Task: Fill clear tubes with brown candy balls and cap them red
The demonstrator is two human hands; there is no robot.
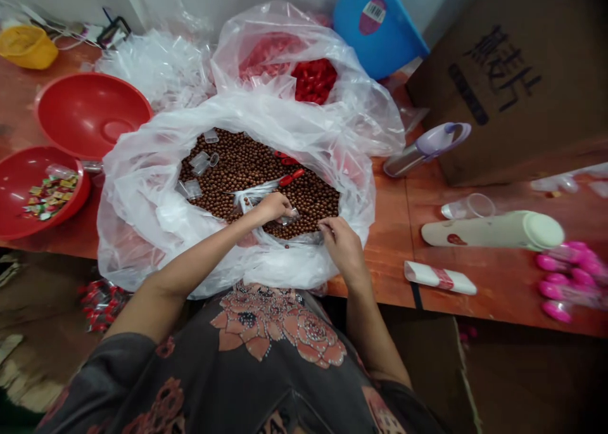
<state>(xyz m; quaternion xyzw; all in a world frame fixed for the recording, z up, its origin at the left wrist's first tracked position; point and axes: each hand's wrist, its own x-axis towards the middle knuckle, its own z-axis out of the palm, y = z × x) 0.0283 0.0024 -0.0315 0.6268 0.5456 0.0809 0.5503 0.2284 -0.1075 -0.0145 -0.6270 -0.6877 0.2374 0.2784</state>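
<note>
A large open clear plastic bag (156, 168) is full of small shiny brown balls (242, 158). Over the balls, my left hand (274, 209) is closed on a small clear plastic cup (291, 218). At the right rim of the bag, my right hand (342, 242) has its thumb and fingers pinched together; whatever they hold is too small to make out. Red-handled scissors (291, 178) lie on the balls just beyond my left hand. Several more small clear cups (202, 163) rest on the balls at the left side.
Red bowls (90, 108) stand at left, one holding small colourful pieces (50, 196). Behind are a bag of red pieces (316, 79), a pile of clear plastic pieces (156, 66) and a blue bucket (377, 28). At right are a cardboard box (513, 73), bottle (489, 229) and pink-capped tubes (570, 275).
</note>
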